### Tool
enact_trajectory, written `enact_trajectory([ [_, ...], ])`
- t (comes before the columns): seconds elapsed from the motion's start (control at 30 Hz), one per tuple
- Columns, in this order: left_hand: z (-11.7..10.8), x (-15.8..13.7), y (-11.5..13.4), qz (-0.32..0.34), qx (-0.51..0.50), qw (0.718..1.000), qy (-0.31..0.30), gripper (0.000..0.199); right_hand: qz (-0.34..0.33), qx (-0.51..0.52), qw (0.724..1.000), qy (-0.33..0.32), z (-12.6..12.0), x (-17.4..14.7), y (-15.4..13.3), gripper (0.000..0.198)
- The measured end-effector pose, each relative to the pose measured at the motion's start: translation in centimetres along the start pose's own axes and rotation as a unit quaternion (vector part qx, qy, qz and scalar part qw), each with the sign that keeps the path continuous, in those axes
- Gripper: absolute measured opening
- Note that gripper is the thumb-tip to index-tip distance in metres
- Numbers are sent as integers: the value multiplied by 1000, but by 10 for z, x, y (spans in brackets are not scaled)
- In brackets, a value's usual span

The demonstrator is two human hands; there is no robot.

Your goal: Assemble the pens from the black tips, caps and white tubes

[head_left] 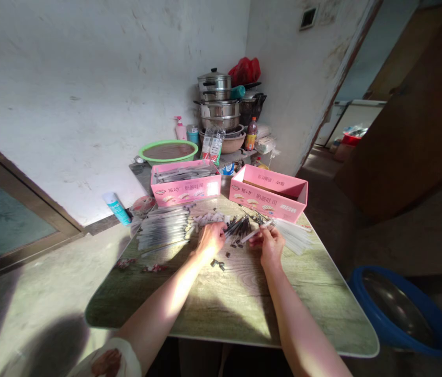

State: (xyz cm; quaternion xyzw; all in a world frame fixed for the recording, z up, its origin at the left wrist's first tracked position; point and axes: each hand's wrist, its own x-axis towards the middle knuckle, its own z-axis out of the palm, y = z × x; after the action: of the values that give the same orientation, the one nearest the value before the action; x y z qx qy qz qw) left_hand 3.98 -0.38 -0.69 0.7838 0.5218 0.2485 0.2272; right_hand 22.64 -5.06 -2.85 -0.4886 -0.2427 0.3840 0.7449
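My right hand (pixel 272 247) has its fingers closed on a slim white tube (pixel 256 231) that looks like a pen barrel, tilted over the table. To its left, my left hand (pixel 210 239) is closed at the edge of a heap of thin black pieces (pixel 240 227); what its fingers pinch is hidden. Small white pieces (pixel 207 218) lie just beyond that hand. Several short black caps (pixel 218 264) are scattered on the wood-patterned table (pixel 240 293). Translucent tubes (pixel 163 230) are stacked at left, and more pale tubes (pixel 293 236) lie beyond my right hand.
At the table's far side stand a pink box (pixel 185 191) filled with slim tubes and another pink box (pixel 270 199). Behind are a green basin (pixel 169 152) and stacked steamer pots (pixel 219 110). A blue tub (pixel 405 309) is at right, a spray can (pixel 116 208) at left.
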Motion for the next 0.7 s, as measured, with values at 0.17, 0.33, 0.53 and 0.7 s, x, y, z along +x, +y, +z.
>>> enact_trajectory([
  [0.17,-7,-2,-14,-39,-173,984,33,30,-12,17,1000,4,-1,2,1,34],
  [0.33,-28,7,-33,-59,-314,948,7,14,-24,63,997,27,-8,12,-3,44],
  [0.53,-43,5,-43,-48,-370,928,11,13,-38,120,990,66,-15,21,-4,51],
  [0.7,-42,3,-38,-50,-342,937,44,14,-29,131,988,82,-18,22,-4,49],
])
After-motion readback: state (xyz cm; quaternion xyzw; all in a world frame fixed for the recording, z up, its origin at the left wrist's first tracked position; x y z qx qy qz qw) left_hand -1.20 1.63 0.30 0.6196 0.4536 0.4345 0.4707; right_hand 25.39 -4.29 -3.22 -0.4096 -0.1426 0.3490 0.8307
